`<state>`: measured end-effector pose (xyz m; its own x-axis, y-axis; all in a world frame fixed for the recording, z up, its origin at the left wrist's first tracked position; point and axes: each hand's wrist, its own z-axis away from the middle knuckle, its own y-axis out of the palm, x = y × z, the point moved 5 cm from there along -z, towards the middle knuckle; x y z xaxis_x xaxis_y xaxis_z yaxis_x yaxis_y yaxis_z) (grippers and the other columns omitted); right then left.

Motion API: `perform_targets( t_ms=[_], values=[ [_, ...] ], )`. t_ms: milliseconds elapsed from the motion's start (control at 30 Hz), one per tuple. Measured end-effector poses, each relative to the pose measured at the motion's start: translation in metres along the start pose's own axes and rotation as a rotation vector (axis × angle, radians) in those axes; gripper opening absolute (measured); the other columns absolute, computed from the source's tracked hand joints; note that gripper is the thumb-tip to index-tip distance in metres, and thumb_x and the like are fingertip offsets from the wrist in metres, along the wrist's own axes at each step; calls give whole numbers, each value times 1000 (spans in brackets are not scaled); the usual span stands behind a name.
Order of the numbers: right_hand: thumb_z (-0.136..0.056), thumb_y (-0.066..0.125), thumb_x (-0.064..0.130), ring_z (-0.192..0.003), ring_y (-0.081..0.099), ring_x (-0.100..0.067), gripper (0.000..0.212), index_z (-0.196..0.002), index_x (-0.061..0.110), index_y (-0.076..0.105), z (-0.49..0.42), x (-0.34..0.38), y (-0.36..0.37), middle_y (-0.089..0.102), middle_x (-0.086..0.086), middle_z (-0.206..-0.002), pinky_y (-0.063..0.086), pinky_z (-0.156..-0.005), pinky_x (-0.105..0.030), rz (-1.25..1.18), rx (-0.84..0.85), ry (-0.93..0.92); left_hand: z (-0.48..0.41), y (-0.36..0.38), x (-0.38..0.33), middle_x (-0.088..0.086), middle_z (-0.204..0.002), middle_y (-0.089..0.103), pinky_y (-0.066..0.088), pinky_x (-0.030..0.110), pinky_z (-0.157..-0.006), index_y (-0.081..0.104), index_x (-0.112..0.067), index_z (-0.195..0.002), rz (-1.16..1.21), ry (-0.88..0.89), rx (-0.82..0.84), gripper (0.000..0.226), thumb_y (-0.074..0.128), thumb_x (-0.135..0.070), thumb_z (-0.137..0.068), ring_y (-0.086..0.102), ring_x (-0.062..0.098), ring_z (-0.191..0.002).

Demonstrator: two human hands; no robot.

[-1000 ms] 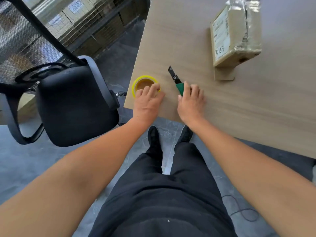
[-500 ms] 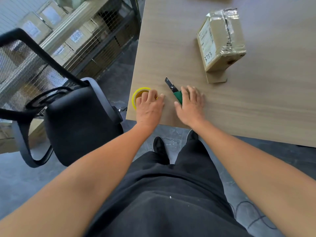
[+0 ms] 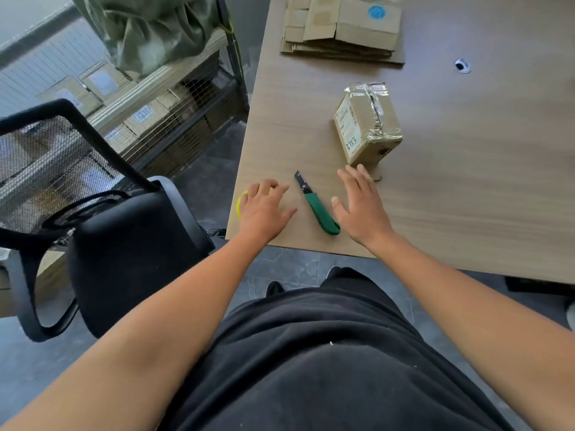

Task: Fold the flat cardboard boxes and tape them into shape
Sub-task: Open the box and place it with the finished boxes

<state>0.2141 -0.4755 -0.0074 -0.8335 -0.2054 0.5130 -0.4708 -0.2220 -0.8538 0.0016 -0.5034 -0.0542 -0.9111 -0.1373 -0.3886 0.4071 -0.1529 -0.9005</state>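
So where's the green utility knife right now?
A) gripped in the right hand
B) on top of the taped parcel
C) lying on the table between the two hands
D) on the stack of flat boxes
C: the green utility knife lies flat on the table between the left hand and the right hand, gripped by neither.

tape roll [image 3: 239, 204] mostly under left hand [image 3: 264, 209]

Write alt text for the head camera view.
The left hand rests on a yellow tape roll, right hand spread open beside a green utility knife, on a wooden table. A taped box and flat cardboard boxes lie beyond.
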Motion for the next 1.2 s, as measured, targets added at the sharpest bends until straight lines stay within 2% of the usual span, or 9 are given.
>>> perform_targets(
  t_ms=[167, 400, 700, 800, 900, 967, 1067, 1133, 1200],
  values=[
    [-103, 52, 26, -155, 12, -23, 54, -152, 8, 40, -2, 1, -34, 33, -6, -161, 12, -127, -37, 3, -88, -32, -19, -32, -30, -3, -152, 41, 24, 44, -117, 51, -26, -144, 88, 58, -101, 51, 51, -51, -99, 27, 23, -146],
    [-103, 52, 30, -156, 11, -27, 57, -154, 7, 37, -58, -46, -99, 28, -12, -164, 12, -127, -43, 93, -119, -21, -91, -54, -115, -4, -168, 17, -3, 38, -126, 33, -23, -155, 189, 74, -92, 56, 38, -48, -105, -2, 20, -156],
    [-107, 40, 36, -157, 2, -22, 62, -160, 9, 22, -175, -99, -108, 14, -10, -169, -1, -127, -34, 129, 54, -122, -203, -35, -183, 1, -170, 5, 0, 38, -127, 17, -17, -161, 235, 11, -30, 58, 30, -36, -108, -3, 20, -156],
    [-108, 39, 35, -156, 3, -15, 63, -161, 10, 17, -206, -111, -93, 9, -8, -170, 1, -125, -26, -37, 123, -107, -225, -14, -182, 4, -170, 6, 7, 32, -125, 14, -13, -161, 447, -83, -22, 58, 33, -31, -109, 4, 19, -156],
    [-107, 43, 26, -154, -2, -8, 66, -161, 6, 10, -218, -119, -72, -1, -7, -170, -1, -118, -13, -273, 210, -88, -226, 10, -176, 2, -170, 3, 10, 22, -120, 5, -16, -162, 693, -148, -47, 62, 36, -27, -109, 6, 10, -154],
    [-105, 46, 19, -155, 0, -12, 68, -161, 5, 9, -217, -127, -58, 0, -10, -170, 1, -123, -17, -483, 211, -69, -225, 22, -172, 1, -170, 0, 7, 12, -118, -1, -15, -161, 852, -145, -73, 63, 35, -23, -109, 4, 0, -150],
    [-103, 44, 21, -154, 20, -13, 72, -162, 21, 5, -215, -140, -43, 15, -1, -169, 18, -127, -38, -986, 288, 126, -227, 31, -170, 5, -169, 0, 6, 9, -117, -2, -9, -160, 977, -121, -145, 61, 31, -14, -109, 3, -7, -146],
    [-104, 43, 21, -150, 30, -11, 69, -162, 23, 8, -217, -145, -39, 23, 1, -167, 24, -125, -40, -1146, 308, 195, -228, 35, -171, 7, -168, 4, 8, 14, -121, 3, -6, -160, 1051, -125, -217, 58, 29, -11, -109, 6, -2, -149],
    [-104, 42, 23, -149, 33, -11, 62, -161, 16, 19, -218, -147, -40, 30, -2, -165, 25, -125, -38, -1150, 230, 190, -231, 40, -172, 10, -168, 11, 9, 29, -127, 11, -4, -159, 1134, -146, -246, 55, 29, -12, -108, 9, 13, -154]
  ],
)
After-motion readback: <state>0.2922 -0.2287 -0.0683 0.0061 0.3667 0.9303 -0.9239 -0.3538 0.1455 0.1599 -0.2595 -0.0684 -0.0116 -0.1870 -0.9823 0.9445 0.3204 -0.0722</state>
